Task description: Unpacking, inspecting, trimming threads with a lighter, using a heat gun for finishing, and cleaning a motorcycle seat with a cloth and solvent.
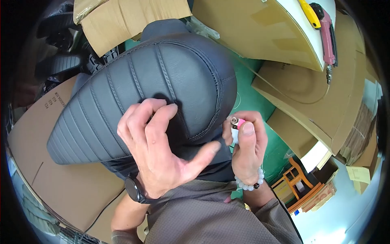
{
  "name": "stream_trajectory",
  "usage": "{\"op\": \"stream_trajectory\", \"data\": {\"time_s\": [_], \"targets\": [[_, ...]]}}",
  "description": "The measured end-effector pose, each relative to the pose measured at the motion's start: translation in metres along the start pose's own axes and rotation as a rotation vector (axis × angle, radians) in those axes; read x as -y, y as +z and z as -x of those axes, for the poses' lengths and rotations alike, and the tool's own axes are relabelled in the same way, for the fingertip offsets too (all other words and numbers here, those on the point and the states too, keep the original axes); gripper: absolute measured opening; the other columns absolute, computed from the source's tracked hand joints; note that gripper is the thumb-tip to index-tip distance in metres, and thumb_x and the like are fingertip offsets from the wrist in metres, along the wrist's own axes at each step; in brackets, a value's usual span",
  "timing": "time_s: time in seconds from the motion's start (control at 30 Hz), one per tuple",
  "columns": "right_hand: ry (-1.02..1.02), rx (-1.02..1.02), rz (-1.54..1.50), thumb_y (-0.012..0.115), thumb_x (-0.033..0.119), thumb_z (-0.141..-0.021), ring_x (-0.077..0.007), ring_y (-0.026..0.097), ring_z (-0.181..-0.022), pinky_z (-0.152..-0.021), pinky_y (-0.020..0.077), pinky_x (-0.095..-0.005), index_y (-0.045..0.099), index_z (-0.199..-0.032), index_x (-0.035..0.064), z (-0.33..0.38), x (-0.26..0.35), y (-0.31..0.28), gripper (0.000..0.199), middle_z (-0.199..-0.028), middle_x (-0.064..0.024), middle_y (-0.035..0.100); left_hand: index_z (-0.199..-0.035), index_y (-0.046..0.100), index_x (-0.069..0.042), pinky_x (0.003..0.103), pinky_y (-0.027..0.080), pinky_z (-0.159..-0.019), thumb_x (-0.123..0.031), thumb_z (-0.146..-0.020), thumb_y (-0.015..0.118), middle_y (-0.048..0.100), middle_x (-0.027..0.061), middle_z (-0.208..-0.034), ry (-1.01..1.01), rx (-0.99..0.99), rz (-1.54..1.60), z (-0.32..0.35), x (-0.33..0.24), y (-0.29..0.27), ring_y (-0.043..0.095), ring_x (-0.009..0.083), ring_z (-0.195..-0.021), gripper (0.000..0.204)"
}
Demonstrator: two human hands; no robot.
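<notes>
A dark grey padded seat (pixel 118 89) with stitched ribs lies across my lap, its rounded broad end toward the far right and its narrow end at the left. My left hand (pixel 156 142), with a black watch (pixel 134 189) on the wrist, is over the seat's near edge. Its fingers are bent and apart, the thumb stretched to the right, and nothing shows in them. Right of the seat, my right hand (pixel 250 142) is closed around a small pink and white lighter (pixel 235 129), metal end up, thumb beside its top. A beaded bracelet (pixel 248 185) circles that wrist.
A pink air tool (pixel 326 36) with a hose and a yellow-handled cutter (pixel 310 14) lie on a box at the far right. Cardboard boxes (pixel 292 101) stand along the right. An orange plastic frame (pixel 298 179) sits lower right. Cardboard (pixel 36 130) spreads beneath the seat's left end.
</notes>
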State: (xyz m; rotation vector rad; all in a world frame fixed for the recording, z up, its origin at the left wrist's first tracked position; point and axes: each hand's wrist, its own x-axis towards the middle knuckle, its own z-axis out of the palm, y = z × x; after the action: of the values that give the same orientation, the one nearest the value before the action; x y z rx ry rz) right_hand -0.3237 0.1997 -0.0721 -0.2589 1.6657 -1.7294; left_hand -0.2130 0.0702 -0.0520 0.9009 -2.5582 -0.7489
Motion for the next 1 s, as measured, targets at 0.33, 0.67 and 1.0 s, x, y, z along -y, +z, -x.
{"op": "stream_trajectory", "data": {"time_s": [0.33, 0.67, 1.0], "targets": [[-0.449, 0.023, 0.434, 0.08, 0.004, -0.07, -0.0202, 0.061, -0.069, -0.06, 0.0488, -0.0287, 0.061, -0.104, 0.0002, -0.022, -0.004, -0.007, 0.04, -0.087, -0.0123, 0.063, -0.114, 0.053, -0.005, 0.045, 0.037, -0.093, -0.028, -0.062, 0.085, 0.052, 0.0146, -0.113, 0.017, -0.027, -0.045, -0.003, 0.002, 0.004, 0.047, 0.0335, -0.107, 0.065], [-0.639, -0.02, 0.577, 0.081, 0.004, -0.067, -0.0234, 0.065, -0.072, -0.061, 0.0527, -0.031, 0.064, -0.098, 0.0011, -0.061, 0.009, -0.006, 0.036, -0.089, -0.0139, 0.063, -0.112, 0.052, -0.005, 0.042, 0.039, -0.09, -0.025, -0.064, 0.083, 0.049, 0.016, -0.111, 0.023, 0.012, -0.044, -0.008, 0.0, 0.002, 0.047, 0.0316, -0.103, 0.06], [-0.653, 0.045, 0.608, 0.078, 0.002, -0.07, -0.022, 0.067, -0.07, -0.062, 0.0541, -0.0307, 0.066, -0.097, -0.0001, -0.068, 0.011, -0.002, 0.03, -0.093, -0.0128, 0.062, -0.112, 0.052, -0.004, 0.043, 0.039, -0.091, -0.025, -0.064, 0.083, 0.049, 0.0162, -0.111, 0.028, -0.002, -0.061, -0.006, 0.003, 0.004, 0.047, 0.0324, -0.104, 0.061]]}}
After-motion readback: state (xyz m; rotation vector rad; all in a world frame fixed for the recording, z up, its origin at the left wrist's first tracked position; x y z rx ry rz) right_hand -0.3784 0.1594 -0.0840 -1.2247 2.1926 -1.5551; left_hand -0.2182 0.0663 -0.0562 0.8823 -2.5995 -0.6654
